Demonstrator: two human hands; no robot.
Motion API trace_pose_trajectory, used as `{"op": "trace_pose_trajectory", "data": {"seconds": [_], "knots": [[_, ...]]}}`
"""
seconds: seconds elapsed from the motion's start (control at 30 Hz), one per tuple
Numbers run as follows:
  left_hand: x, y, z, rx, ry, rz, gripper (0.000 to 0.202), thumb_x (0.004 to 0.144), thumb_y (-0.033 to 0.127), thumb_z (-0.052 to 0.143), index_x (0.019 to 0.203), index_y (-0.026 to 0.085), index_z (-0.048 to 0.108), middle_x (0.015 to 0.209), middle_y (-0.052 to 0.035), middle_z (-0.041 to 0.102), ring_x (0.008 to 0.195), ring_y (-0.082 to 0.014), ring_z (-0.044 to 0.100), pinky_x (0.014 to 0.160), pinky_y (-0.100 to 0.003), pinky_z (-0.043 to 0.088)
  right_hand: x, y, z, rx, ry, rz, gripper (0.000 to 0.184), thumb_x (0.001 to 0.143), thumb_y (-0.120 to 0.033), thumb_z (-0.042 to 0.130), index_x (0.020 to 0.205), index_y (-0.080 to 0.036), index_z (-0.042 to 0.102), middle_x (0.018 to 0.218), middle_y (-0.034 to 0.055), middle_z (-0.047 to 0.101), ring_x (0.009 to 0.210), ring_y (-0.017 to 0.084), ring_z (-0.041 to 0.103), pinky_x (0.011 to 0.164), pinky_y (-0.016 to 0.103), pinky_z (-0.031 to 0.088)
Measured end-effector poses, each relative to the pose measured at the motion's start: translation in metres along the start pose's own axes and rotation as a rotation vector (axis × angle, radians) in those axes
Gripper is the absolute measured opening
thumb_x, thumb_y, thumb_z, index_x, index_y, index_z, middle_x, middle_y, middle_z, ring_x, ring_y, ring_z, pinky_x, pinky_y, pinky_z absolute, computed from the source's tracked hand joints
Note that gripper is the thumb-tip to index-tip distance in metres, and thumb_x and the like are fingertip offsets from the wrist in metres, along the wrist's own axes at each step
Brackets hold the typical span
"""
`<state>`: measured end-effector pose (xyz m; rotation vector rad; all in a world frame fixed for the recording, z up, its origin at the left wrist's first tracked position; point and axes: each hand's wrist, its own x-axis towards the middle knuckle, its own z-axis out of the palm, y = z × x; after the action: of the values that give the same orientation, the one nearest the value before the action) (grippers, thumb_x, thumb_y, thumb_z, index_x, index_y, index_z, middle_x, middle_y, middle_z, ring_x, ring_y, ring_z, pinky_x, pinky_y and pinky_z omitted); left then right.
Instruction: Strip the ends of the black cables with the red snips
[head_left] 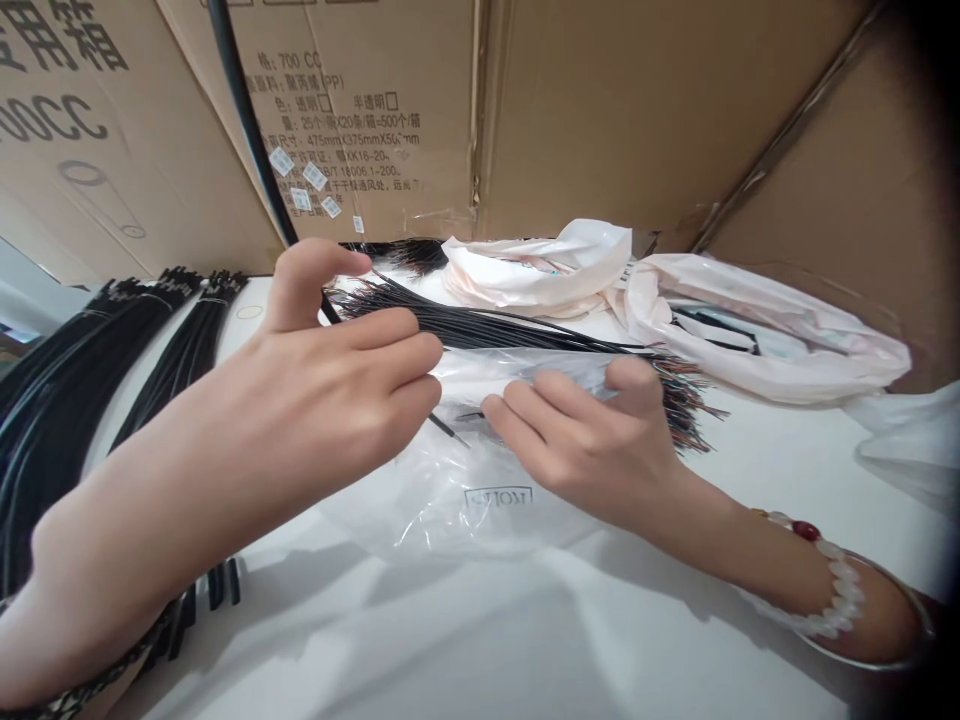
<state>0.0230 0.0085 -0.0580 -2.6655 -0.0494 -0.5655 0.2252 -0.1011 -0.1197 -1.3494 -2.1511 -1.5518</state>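
hands pinching wire bundle [525, 335] ends, left hand [330, 390], right hand [592, 440], over plastic bag [450, 500], cardboard boxes [600, 110] close behind

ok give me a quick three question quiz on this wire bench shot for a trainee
1. True or false: the left hand grips the bundle of thin black wires.
2. Multiple choice: what is the right hand pressing on? A) a cardboard box B) the clear plastic bag C) a roll of tape
3. Short answer: what lies along the left edge of the white table?

Key
1. True: its fingers close around the bundle near one end.
2. B: the fingers rest on the bag beneath the bundle, whose stripped ends fan out beside the thumb.
3. Tied bunches of black cables, laid side by side.
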Motion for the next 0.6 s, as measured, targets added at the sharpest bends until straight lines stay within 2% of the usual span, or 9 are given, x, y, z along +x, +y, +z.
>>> {"op": "trace_pose_trajectory", "data": {"seconds": [0.03, 0.1, 0.2, 0.43, 0.6], "knots": [[0.001, 0.001, -0.001, 0.062, -0.036, 0.032, 0.038, 0.087, -0.002, 0.034, 0.074, 0.020, 0.060, 0.069, 0.0015, 0.050, 0.070, -0.0142, 0.053, 0.113, -0.055, 0.039, 0.000, 0.002, -0.001, -0.010, -0.004, 0.008, 0.031, 0.090, -0.010, 0.057, 0.064, -0.019, 0.043, 0.057, -0.0060, 0.037, 0.063, 0.013, 0.027, 0.068, 0.032, 0.018], [0.005, 0.003, -0.001, 0.186, -0.056, 0.079, 0.040, 0.085, -0.005, 0.032, 0.067, 0.020, 0.056, 0.067, 0.0017, 0.045, 0.066, -0.0130, 0.051, 0.116, -0.055, 0.036, 0.001, 0.008, -0.002, -0.015, -0.007, 0.023, 0.029, 0.090, -0.009, 0.057, 0.065, -0.019, 0.046, 0.057, -0.0059, 0.039, 0.063, 0.013, 0.027, 0.066, 0.032, 0.017], [0.010, 0.007, -0.001, 0.254, 0.039, 0.091, 0.039, 0.087, -0.003, 0.035, 0.059, 0.019, 0.052, 0.063, 0.0028, 0.042, 0.061, -0.0101, 0.049, 0.113, -0.047, 0.043, 0.001, 0.014, -0.002, -0.017, -0.001, 0.051, 0.026, 0.089, -0.007, 0.058, 0.067, -0.018, 0.050, 0.056, -0.0065, 0.040, 0.061, 0.013, 0.030, 0.066, 0.033, 0.017], [0.012, 0.009, -0.003, 0.261, 0.109, 0.052, 0.039, 0.090, 0.001, 0.040, 0.058, 0.019, 0.054, 0.060, 0.0048, 0.041, 0.059, -0.0070, 0.048, 0.116, -0.043, 0.040, 0.005, 0.019, -0.006, -0.019, 0.043, 0.072, 0.026, 0.090, -0.012, 0.062, 0.068, -0.019, 0.051, 0.054, -0.0081, 0.044, 0.058, 0.012, 0.030, 0.067, 0.033, 0.019], [0.008, 0.008, -0.003, 0.222, 0.124, 0.034, 0.039, 0.092, 0.003, 0.038, 0.059, 0.019, 0.053, 0.062, 0.0049, 0.040, 0.061, -0.0068, 0.047, 0.117, -0.043, 0.036, 0.005, 0.015, -0.009, 0.013, 0.001, 0.060, 0.023, 0.091, -0.012, 0.060, 0.070, -0.019, 0.053, 0.057, -0.0072, 0.043, 0.061, 0.013, 0.031, 0.067, 0.033, 0.019]]}}
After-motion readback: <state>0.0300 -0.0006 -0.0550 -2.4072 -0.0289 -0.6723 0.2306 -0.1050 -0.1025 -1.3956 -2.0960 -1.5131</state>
